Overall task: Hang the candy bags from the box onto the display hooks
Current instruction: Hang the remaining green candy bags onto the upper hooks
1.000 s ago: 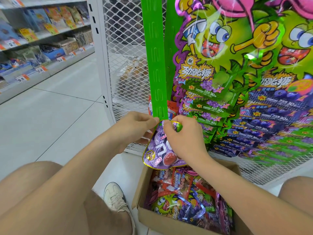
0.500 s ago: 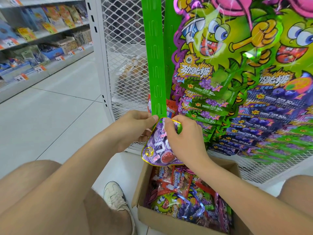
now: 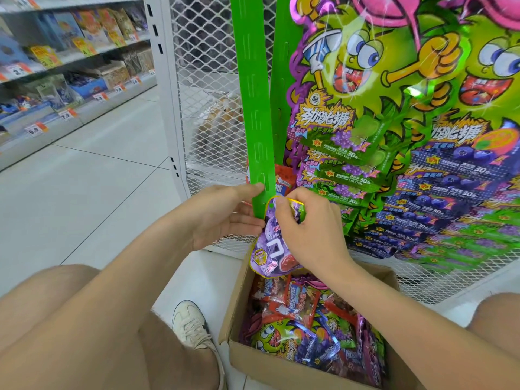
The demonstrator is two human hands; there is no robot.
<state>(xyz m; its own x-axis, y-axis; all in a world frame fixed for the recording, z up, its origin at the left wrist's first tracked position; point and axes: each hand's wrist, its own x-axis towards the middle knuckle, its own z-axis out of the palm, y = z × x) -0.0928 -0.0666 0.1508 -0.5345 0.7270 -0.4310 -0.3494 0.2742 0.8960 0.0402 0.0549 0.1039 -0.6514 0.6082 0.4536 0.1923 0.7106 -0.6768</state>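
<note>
Pinching the bag [image 3: 270,249] by its top edge at frame centre with my right hand [image 3: 309,235], left hand [image 3: 222,215] gripping the strip [image 3: 257,136] end above the box [image 3: 233,333], I judge it light, limp, slick film: best held beside the hang hole.

Box [image 3: 247,358], shoe [image 3: 191,325] on seemingly tiled floor [image 3: 84,192]

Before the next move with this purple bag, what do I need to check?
1. Left hand grips the strip at its lower end: ok.
2. Right hand pinches the bag by its top: ok.
3. Bag top meets the strip's bottom end: ok.
4. Bag caught on a strip tab: cannot tell, fingers cover it.
5. Box below holds more bags: ok.
</note>
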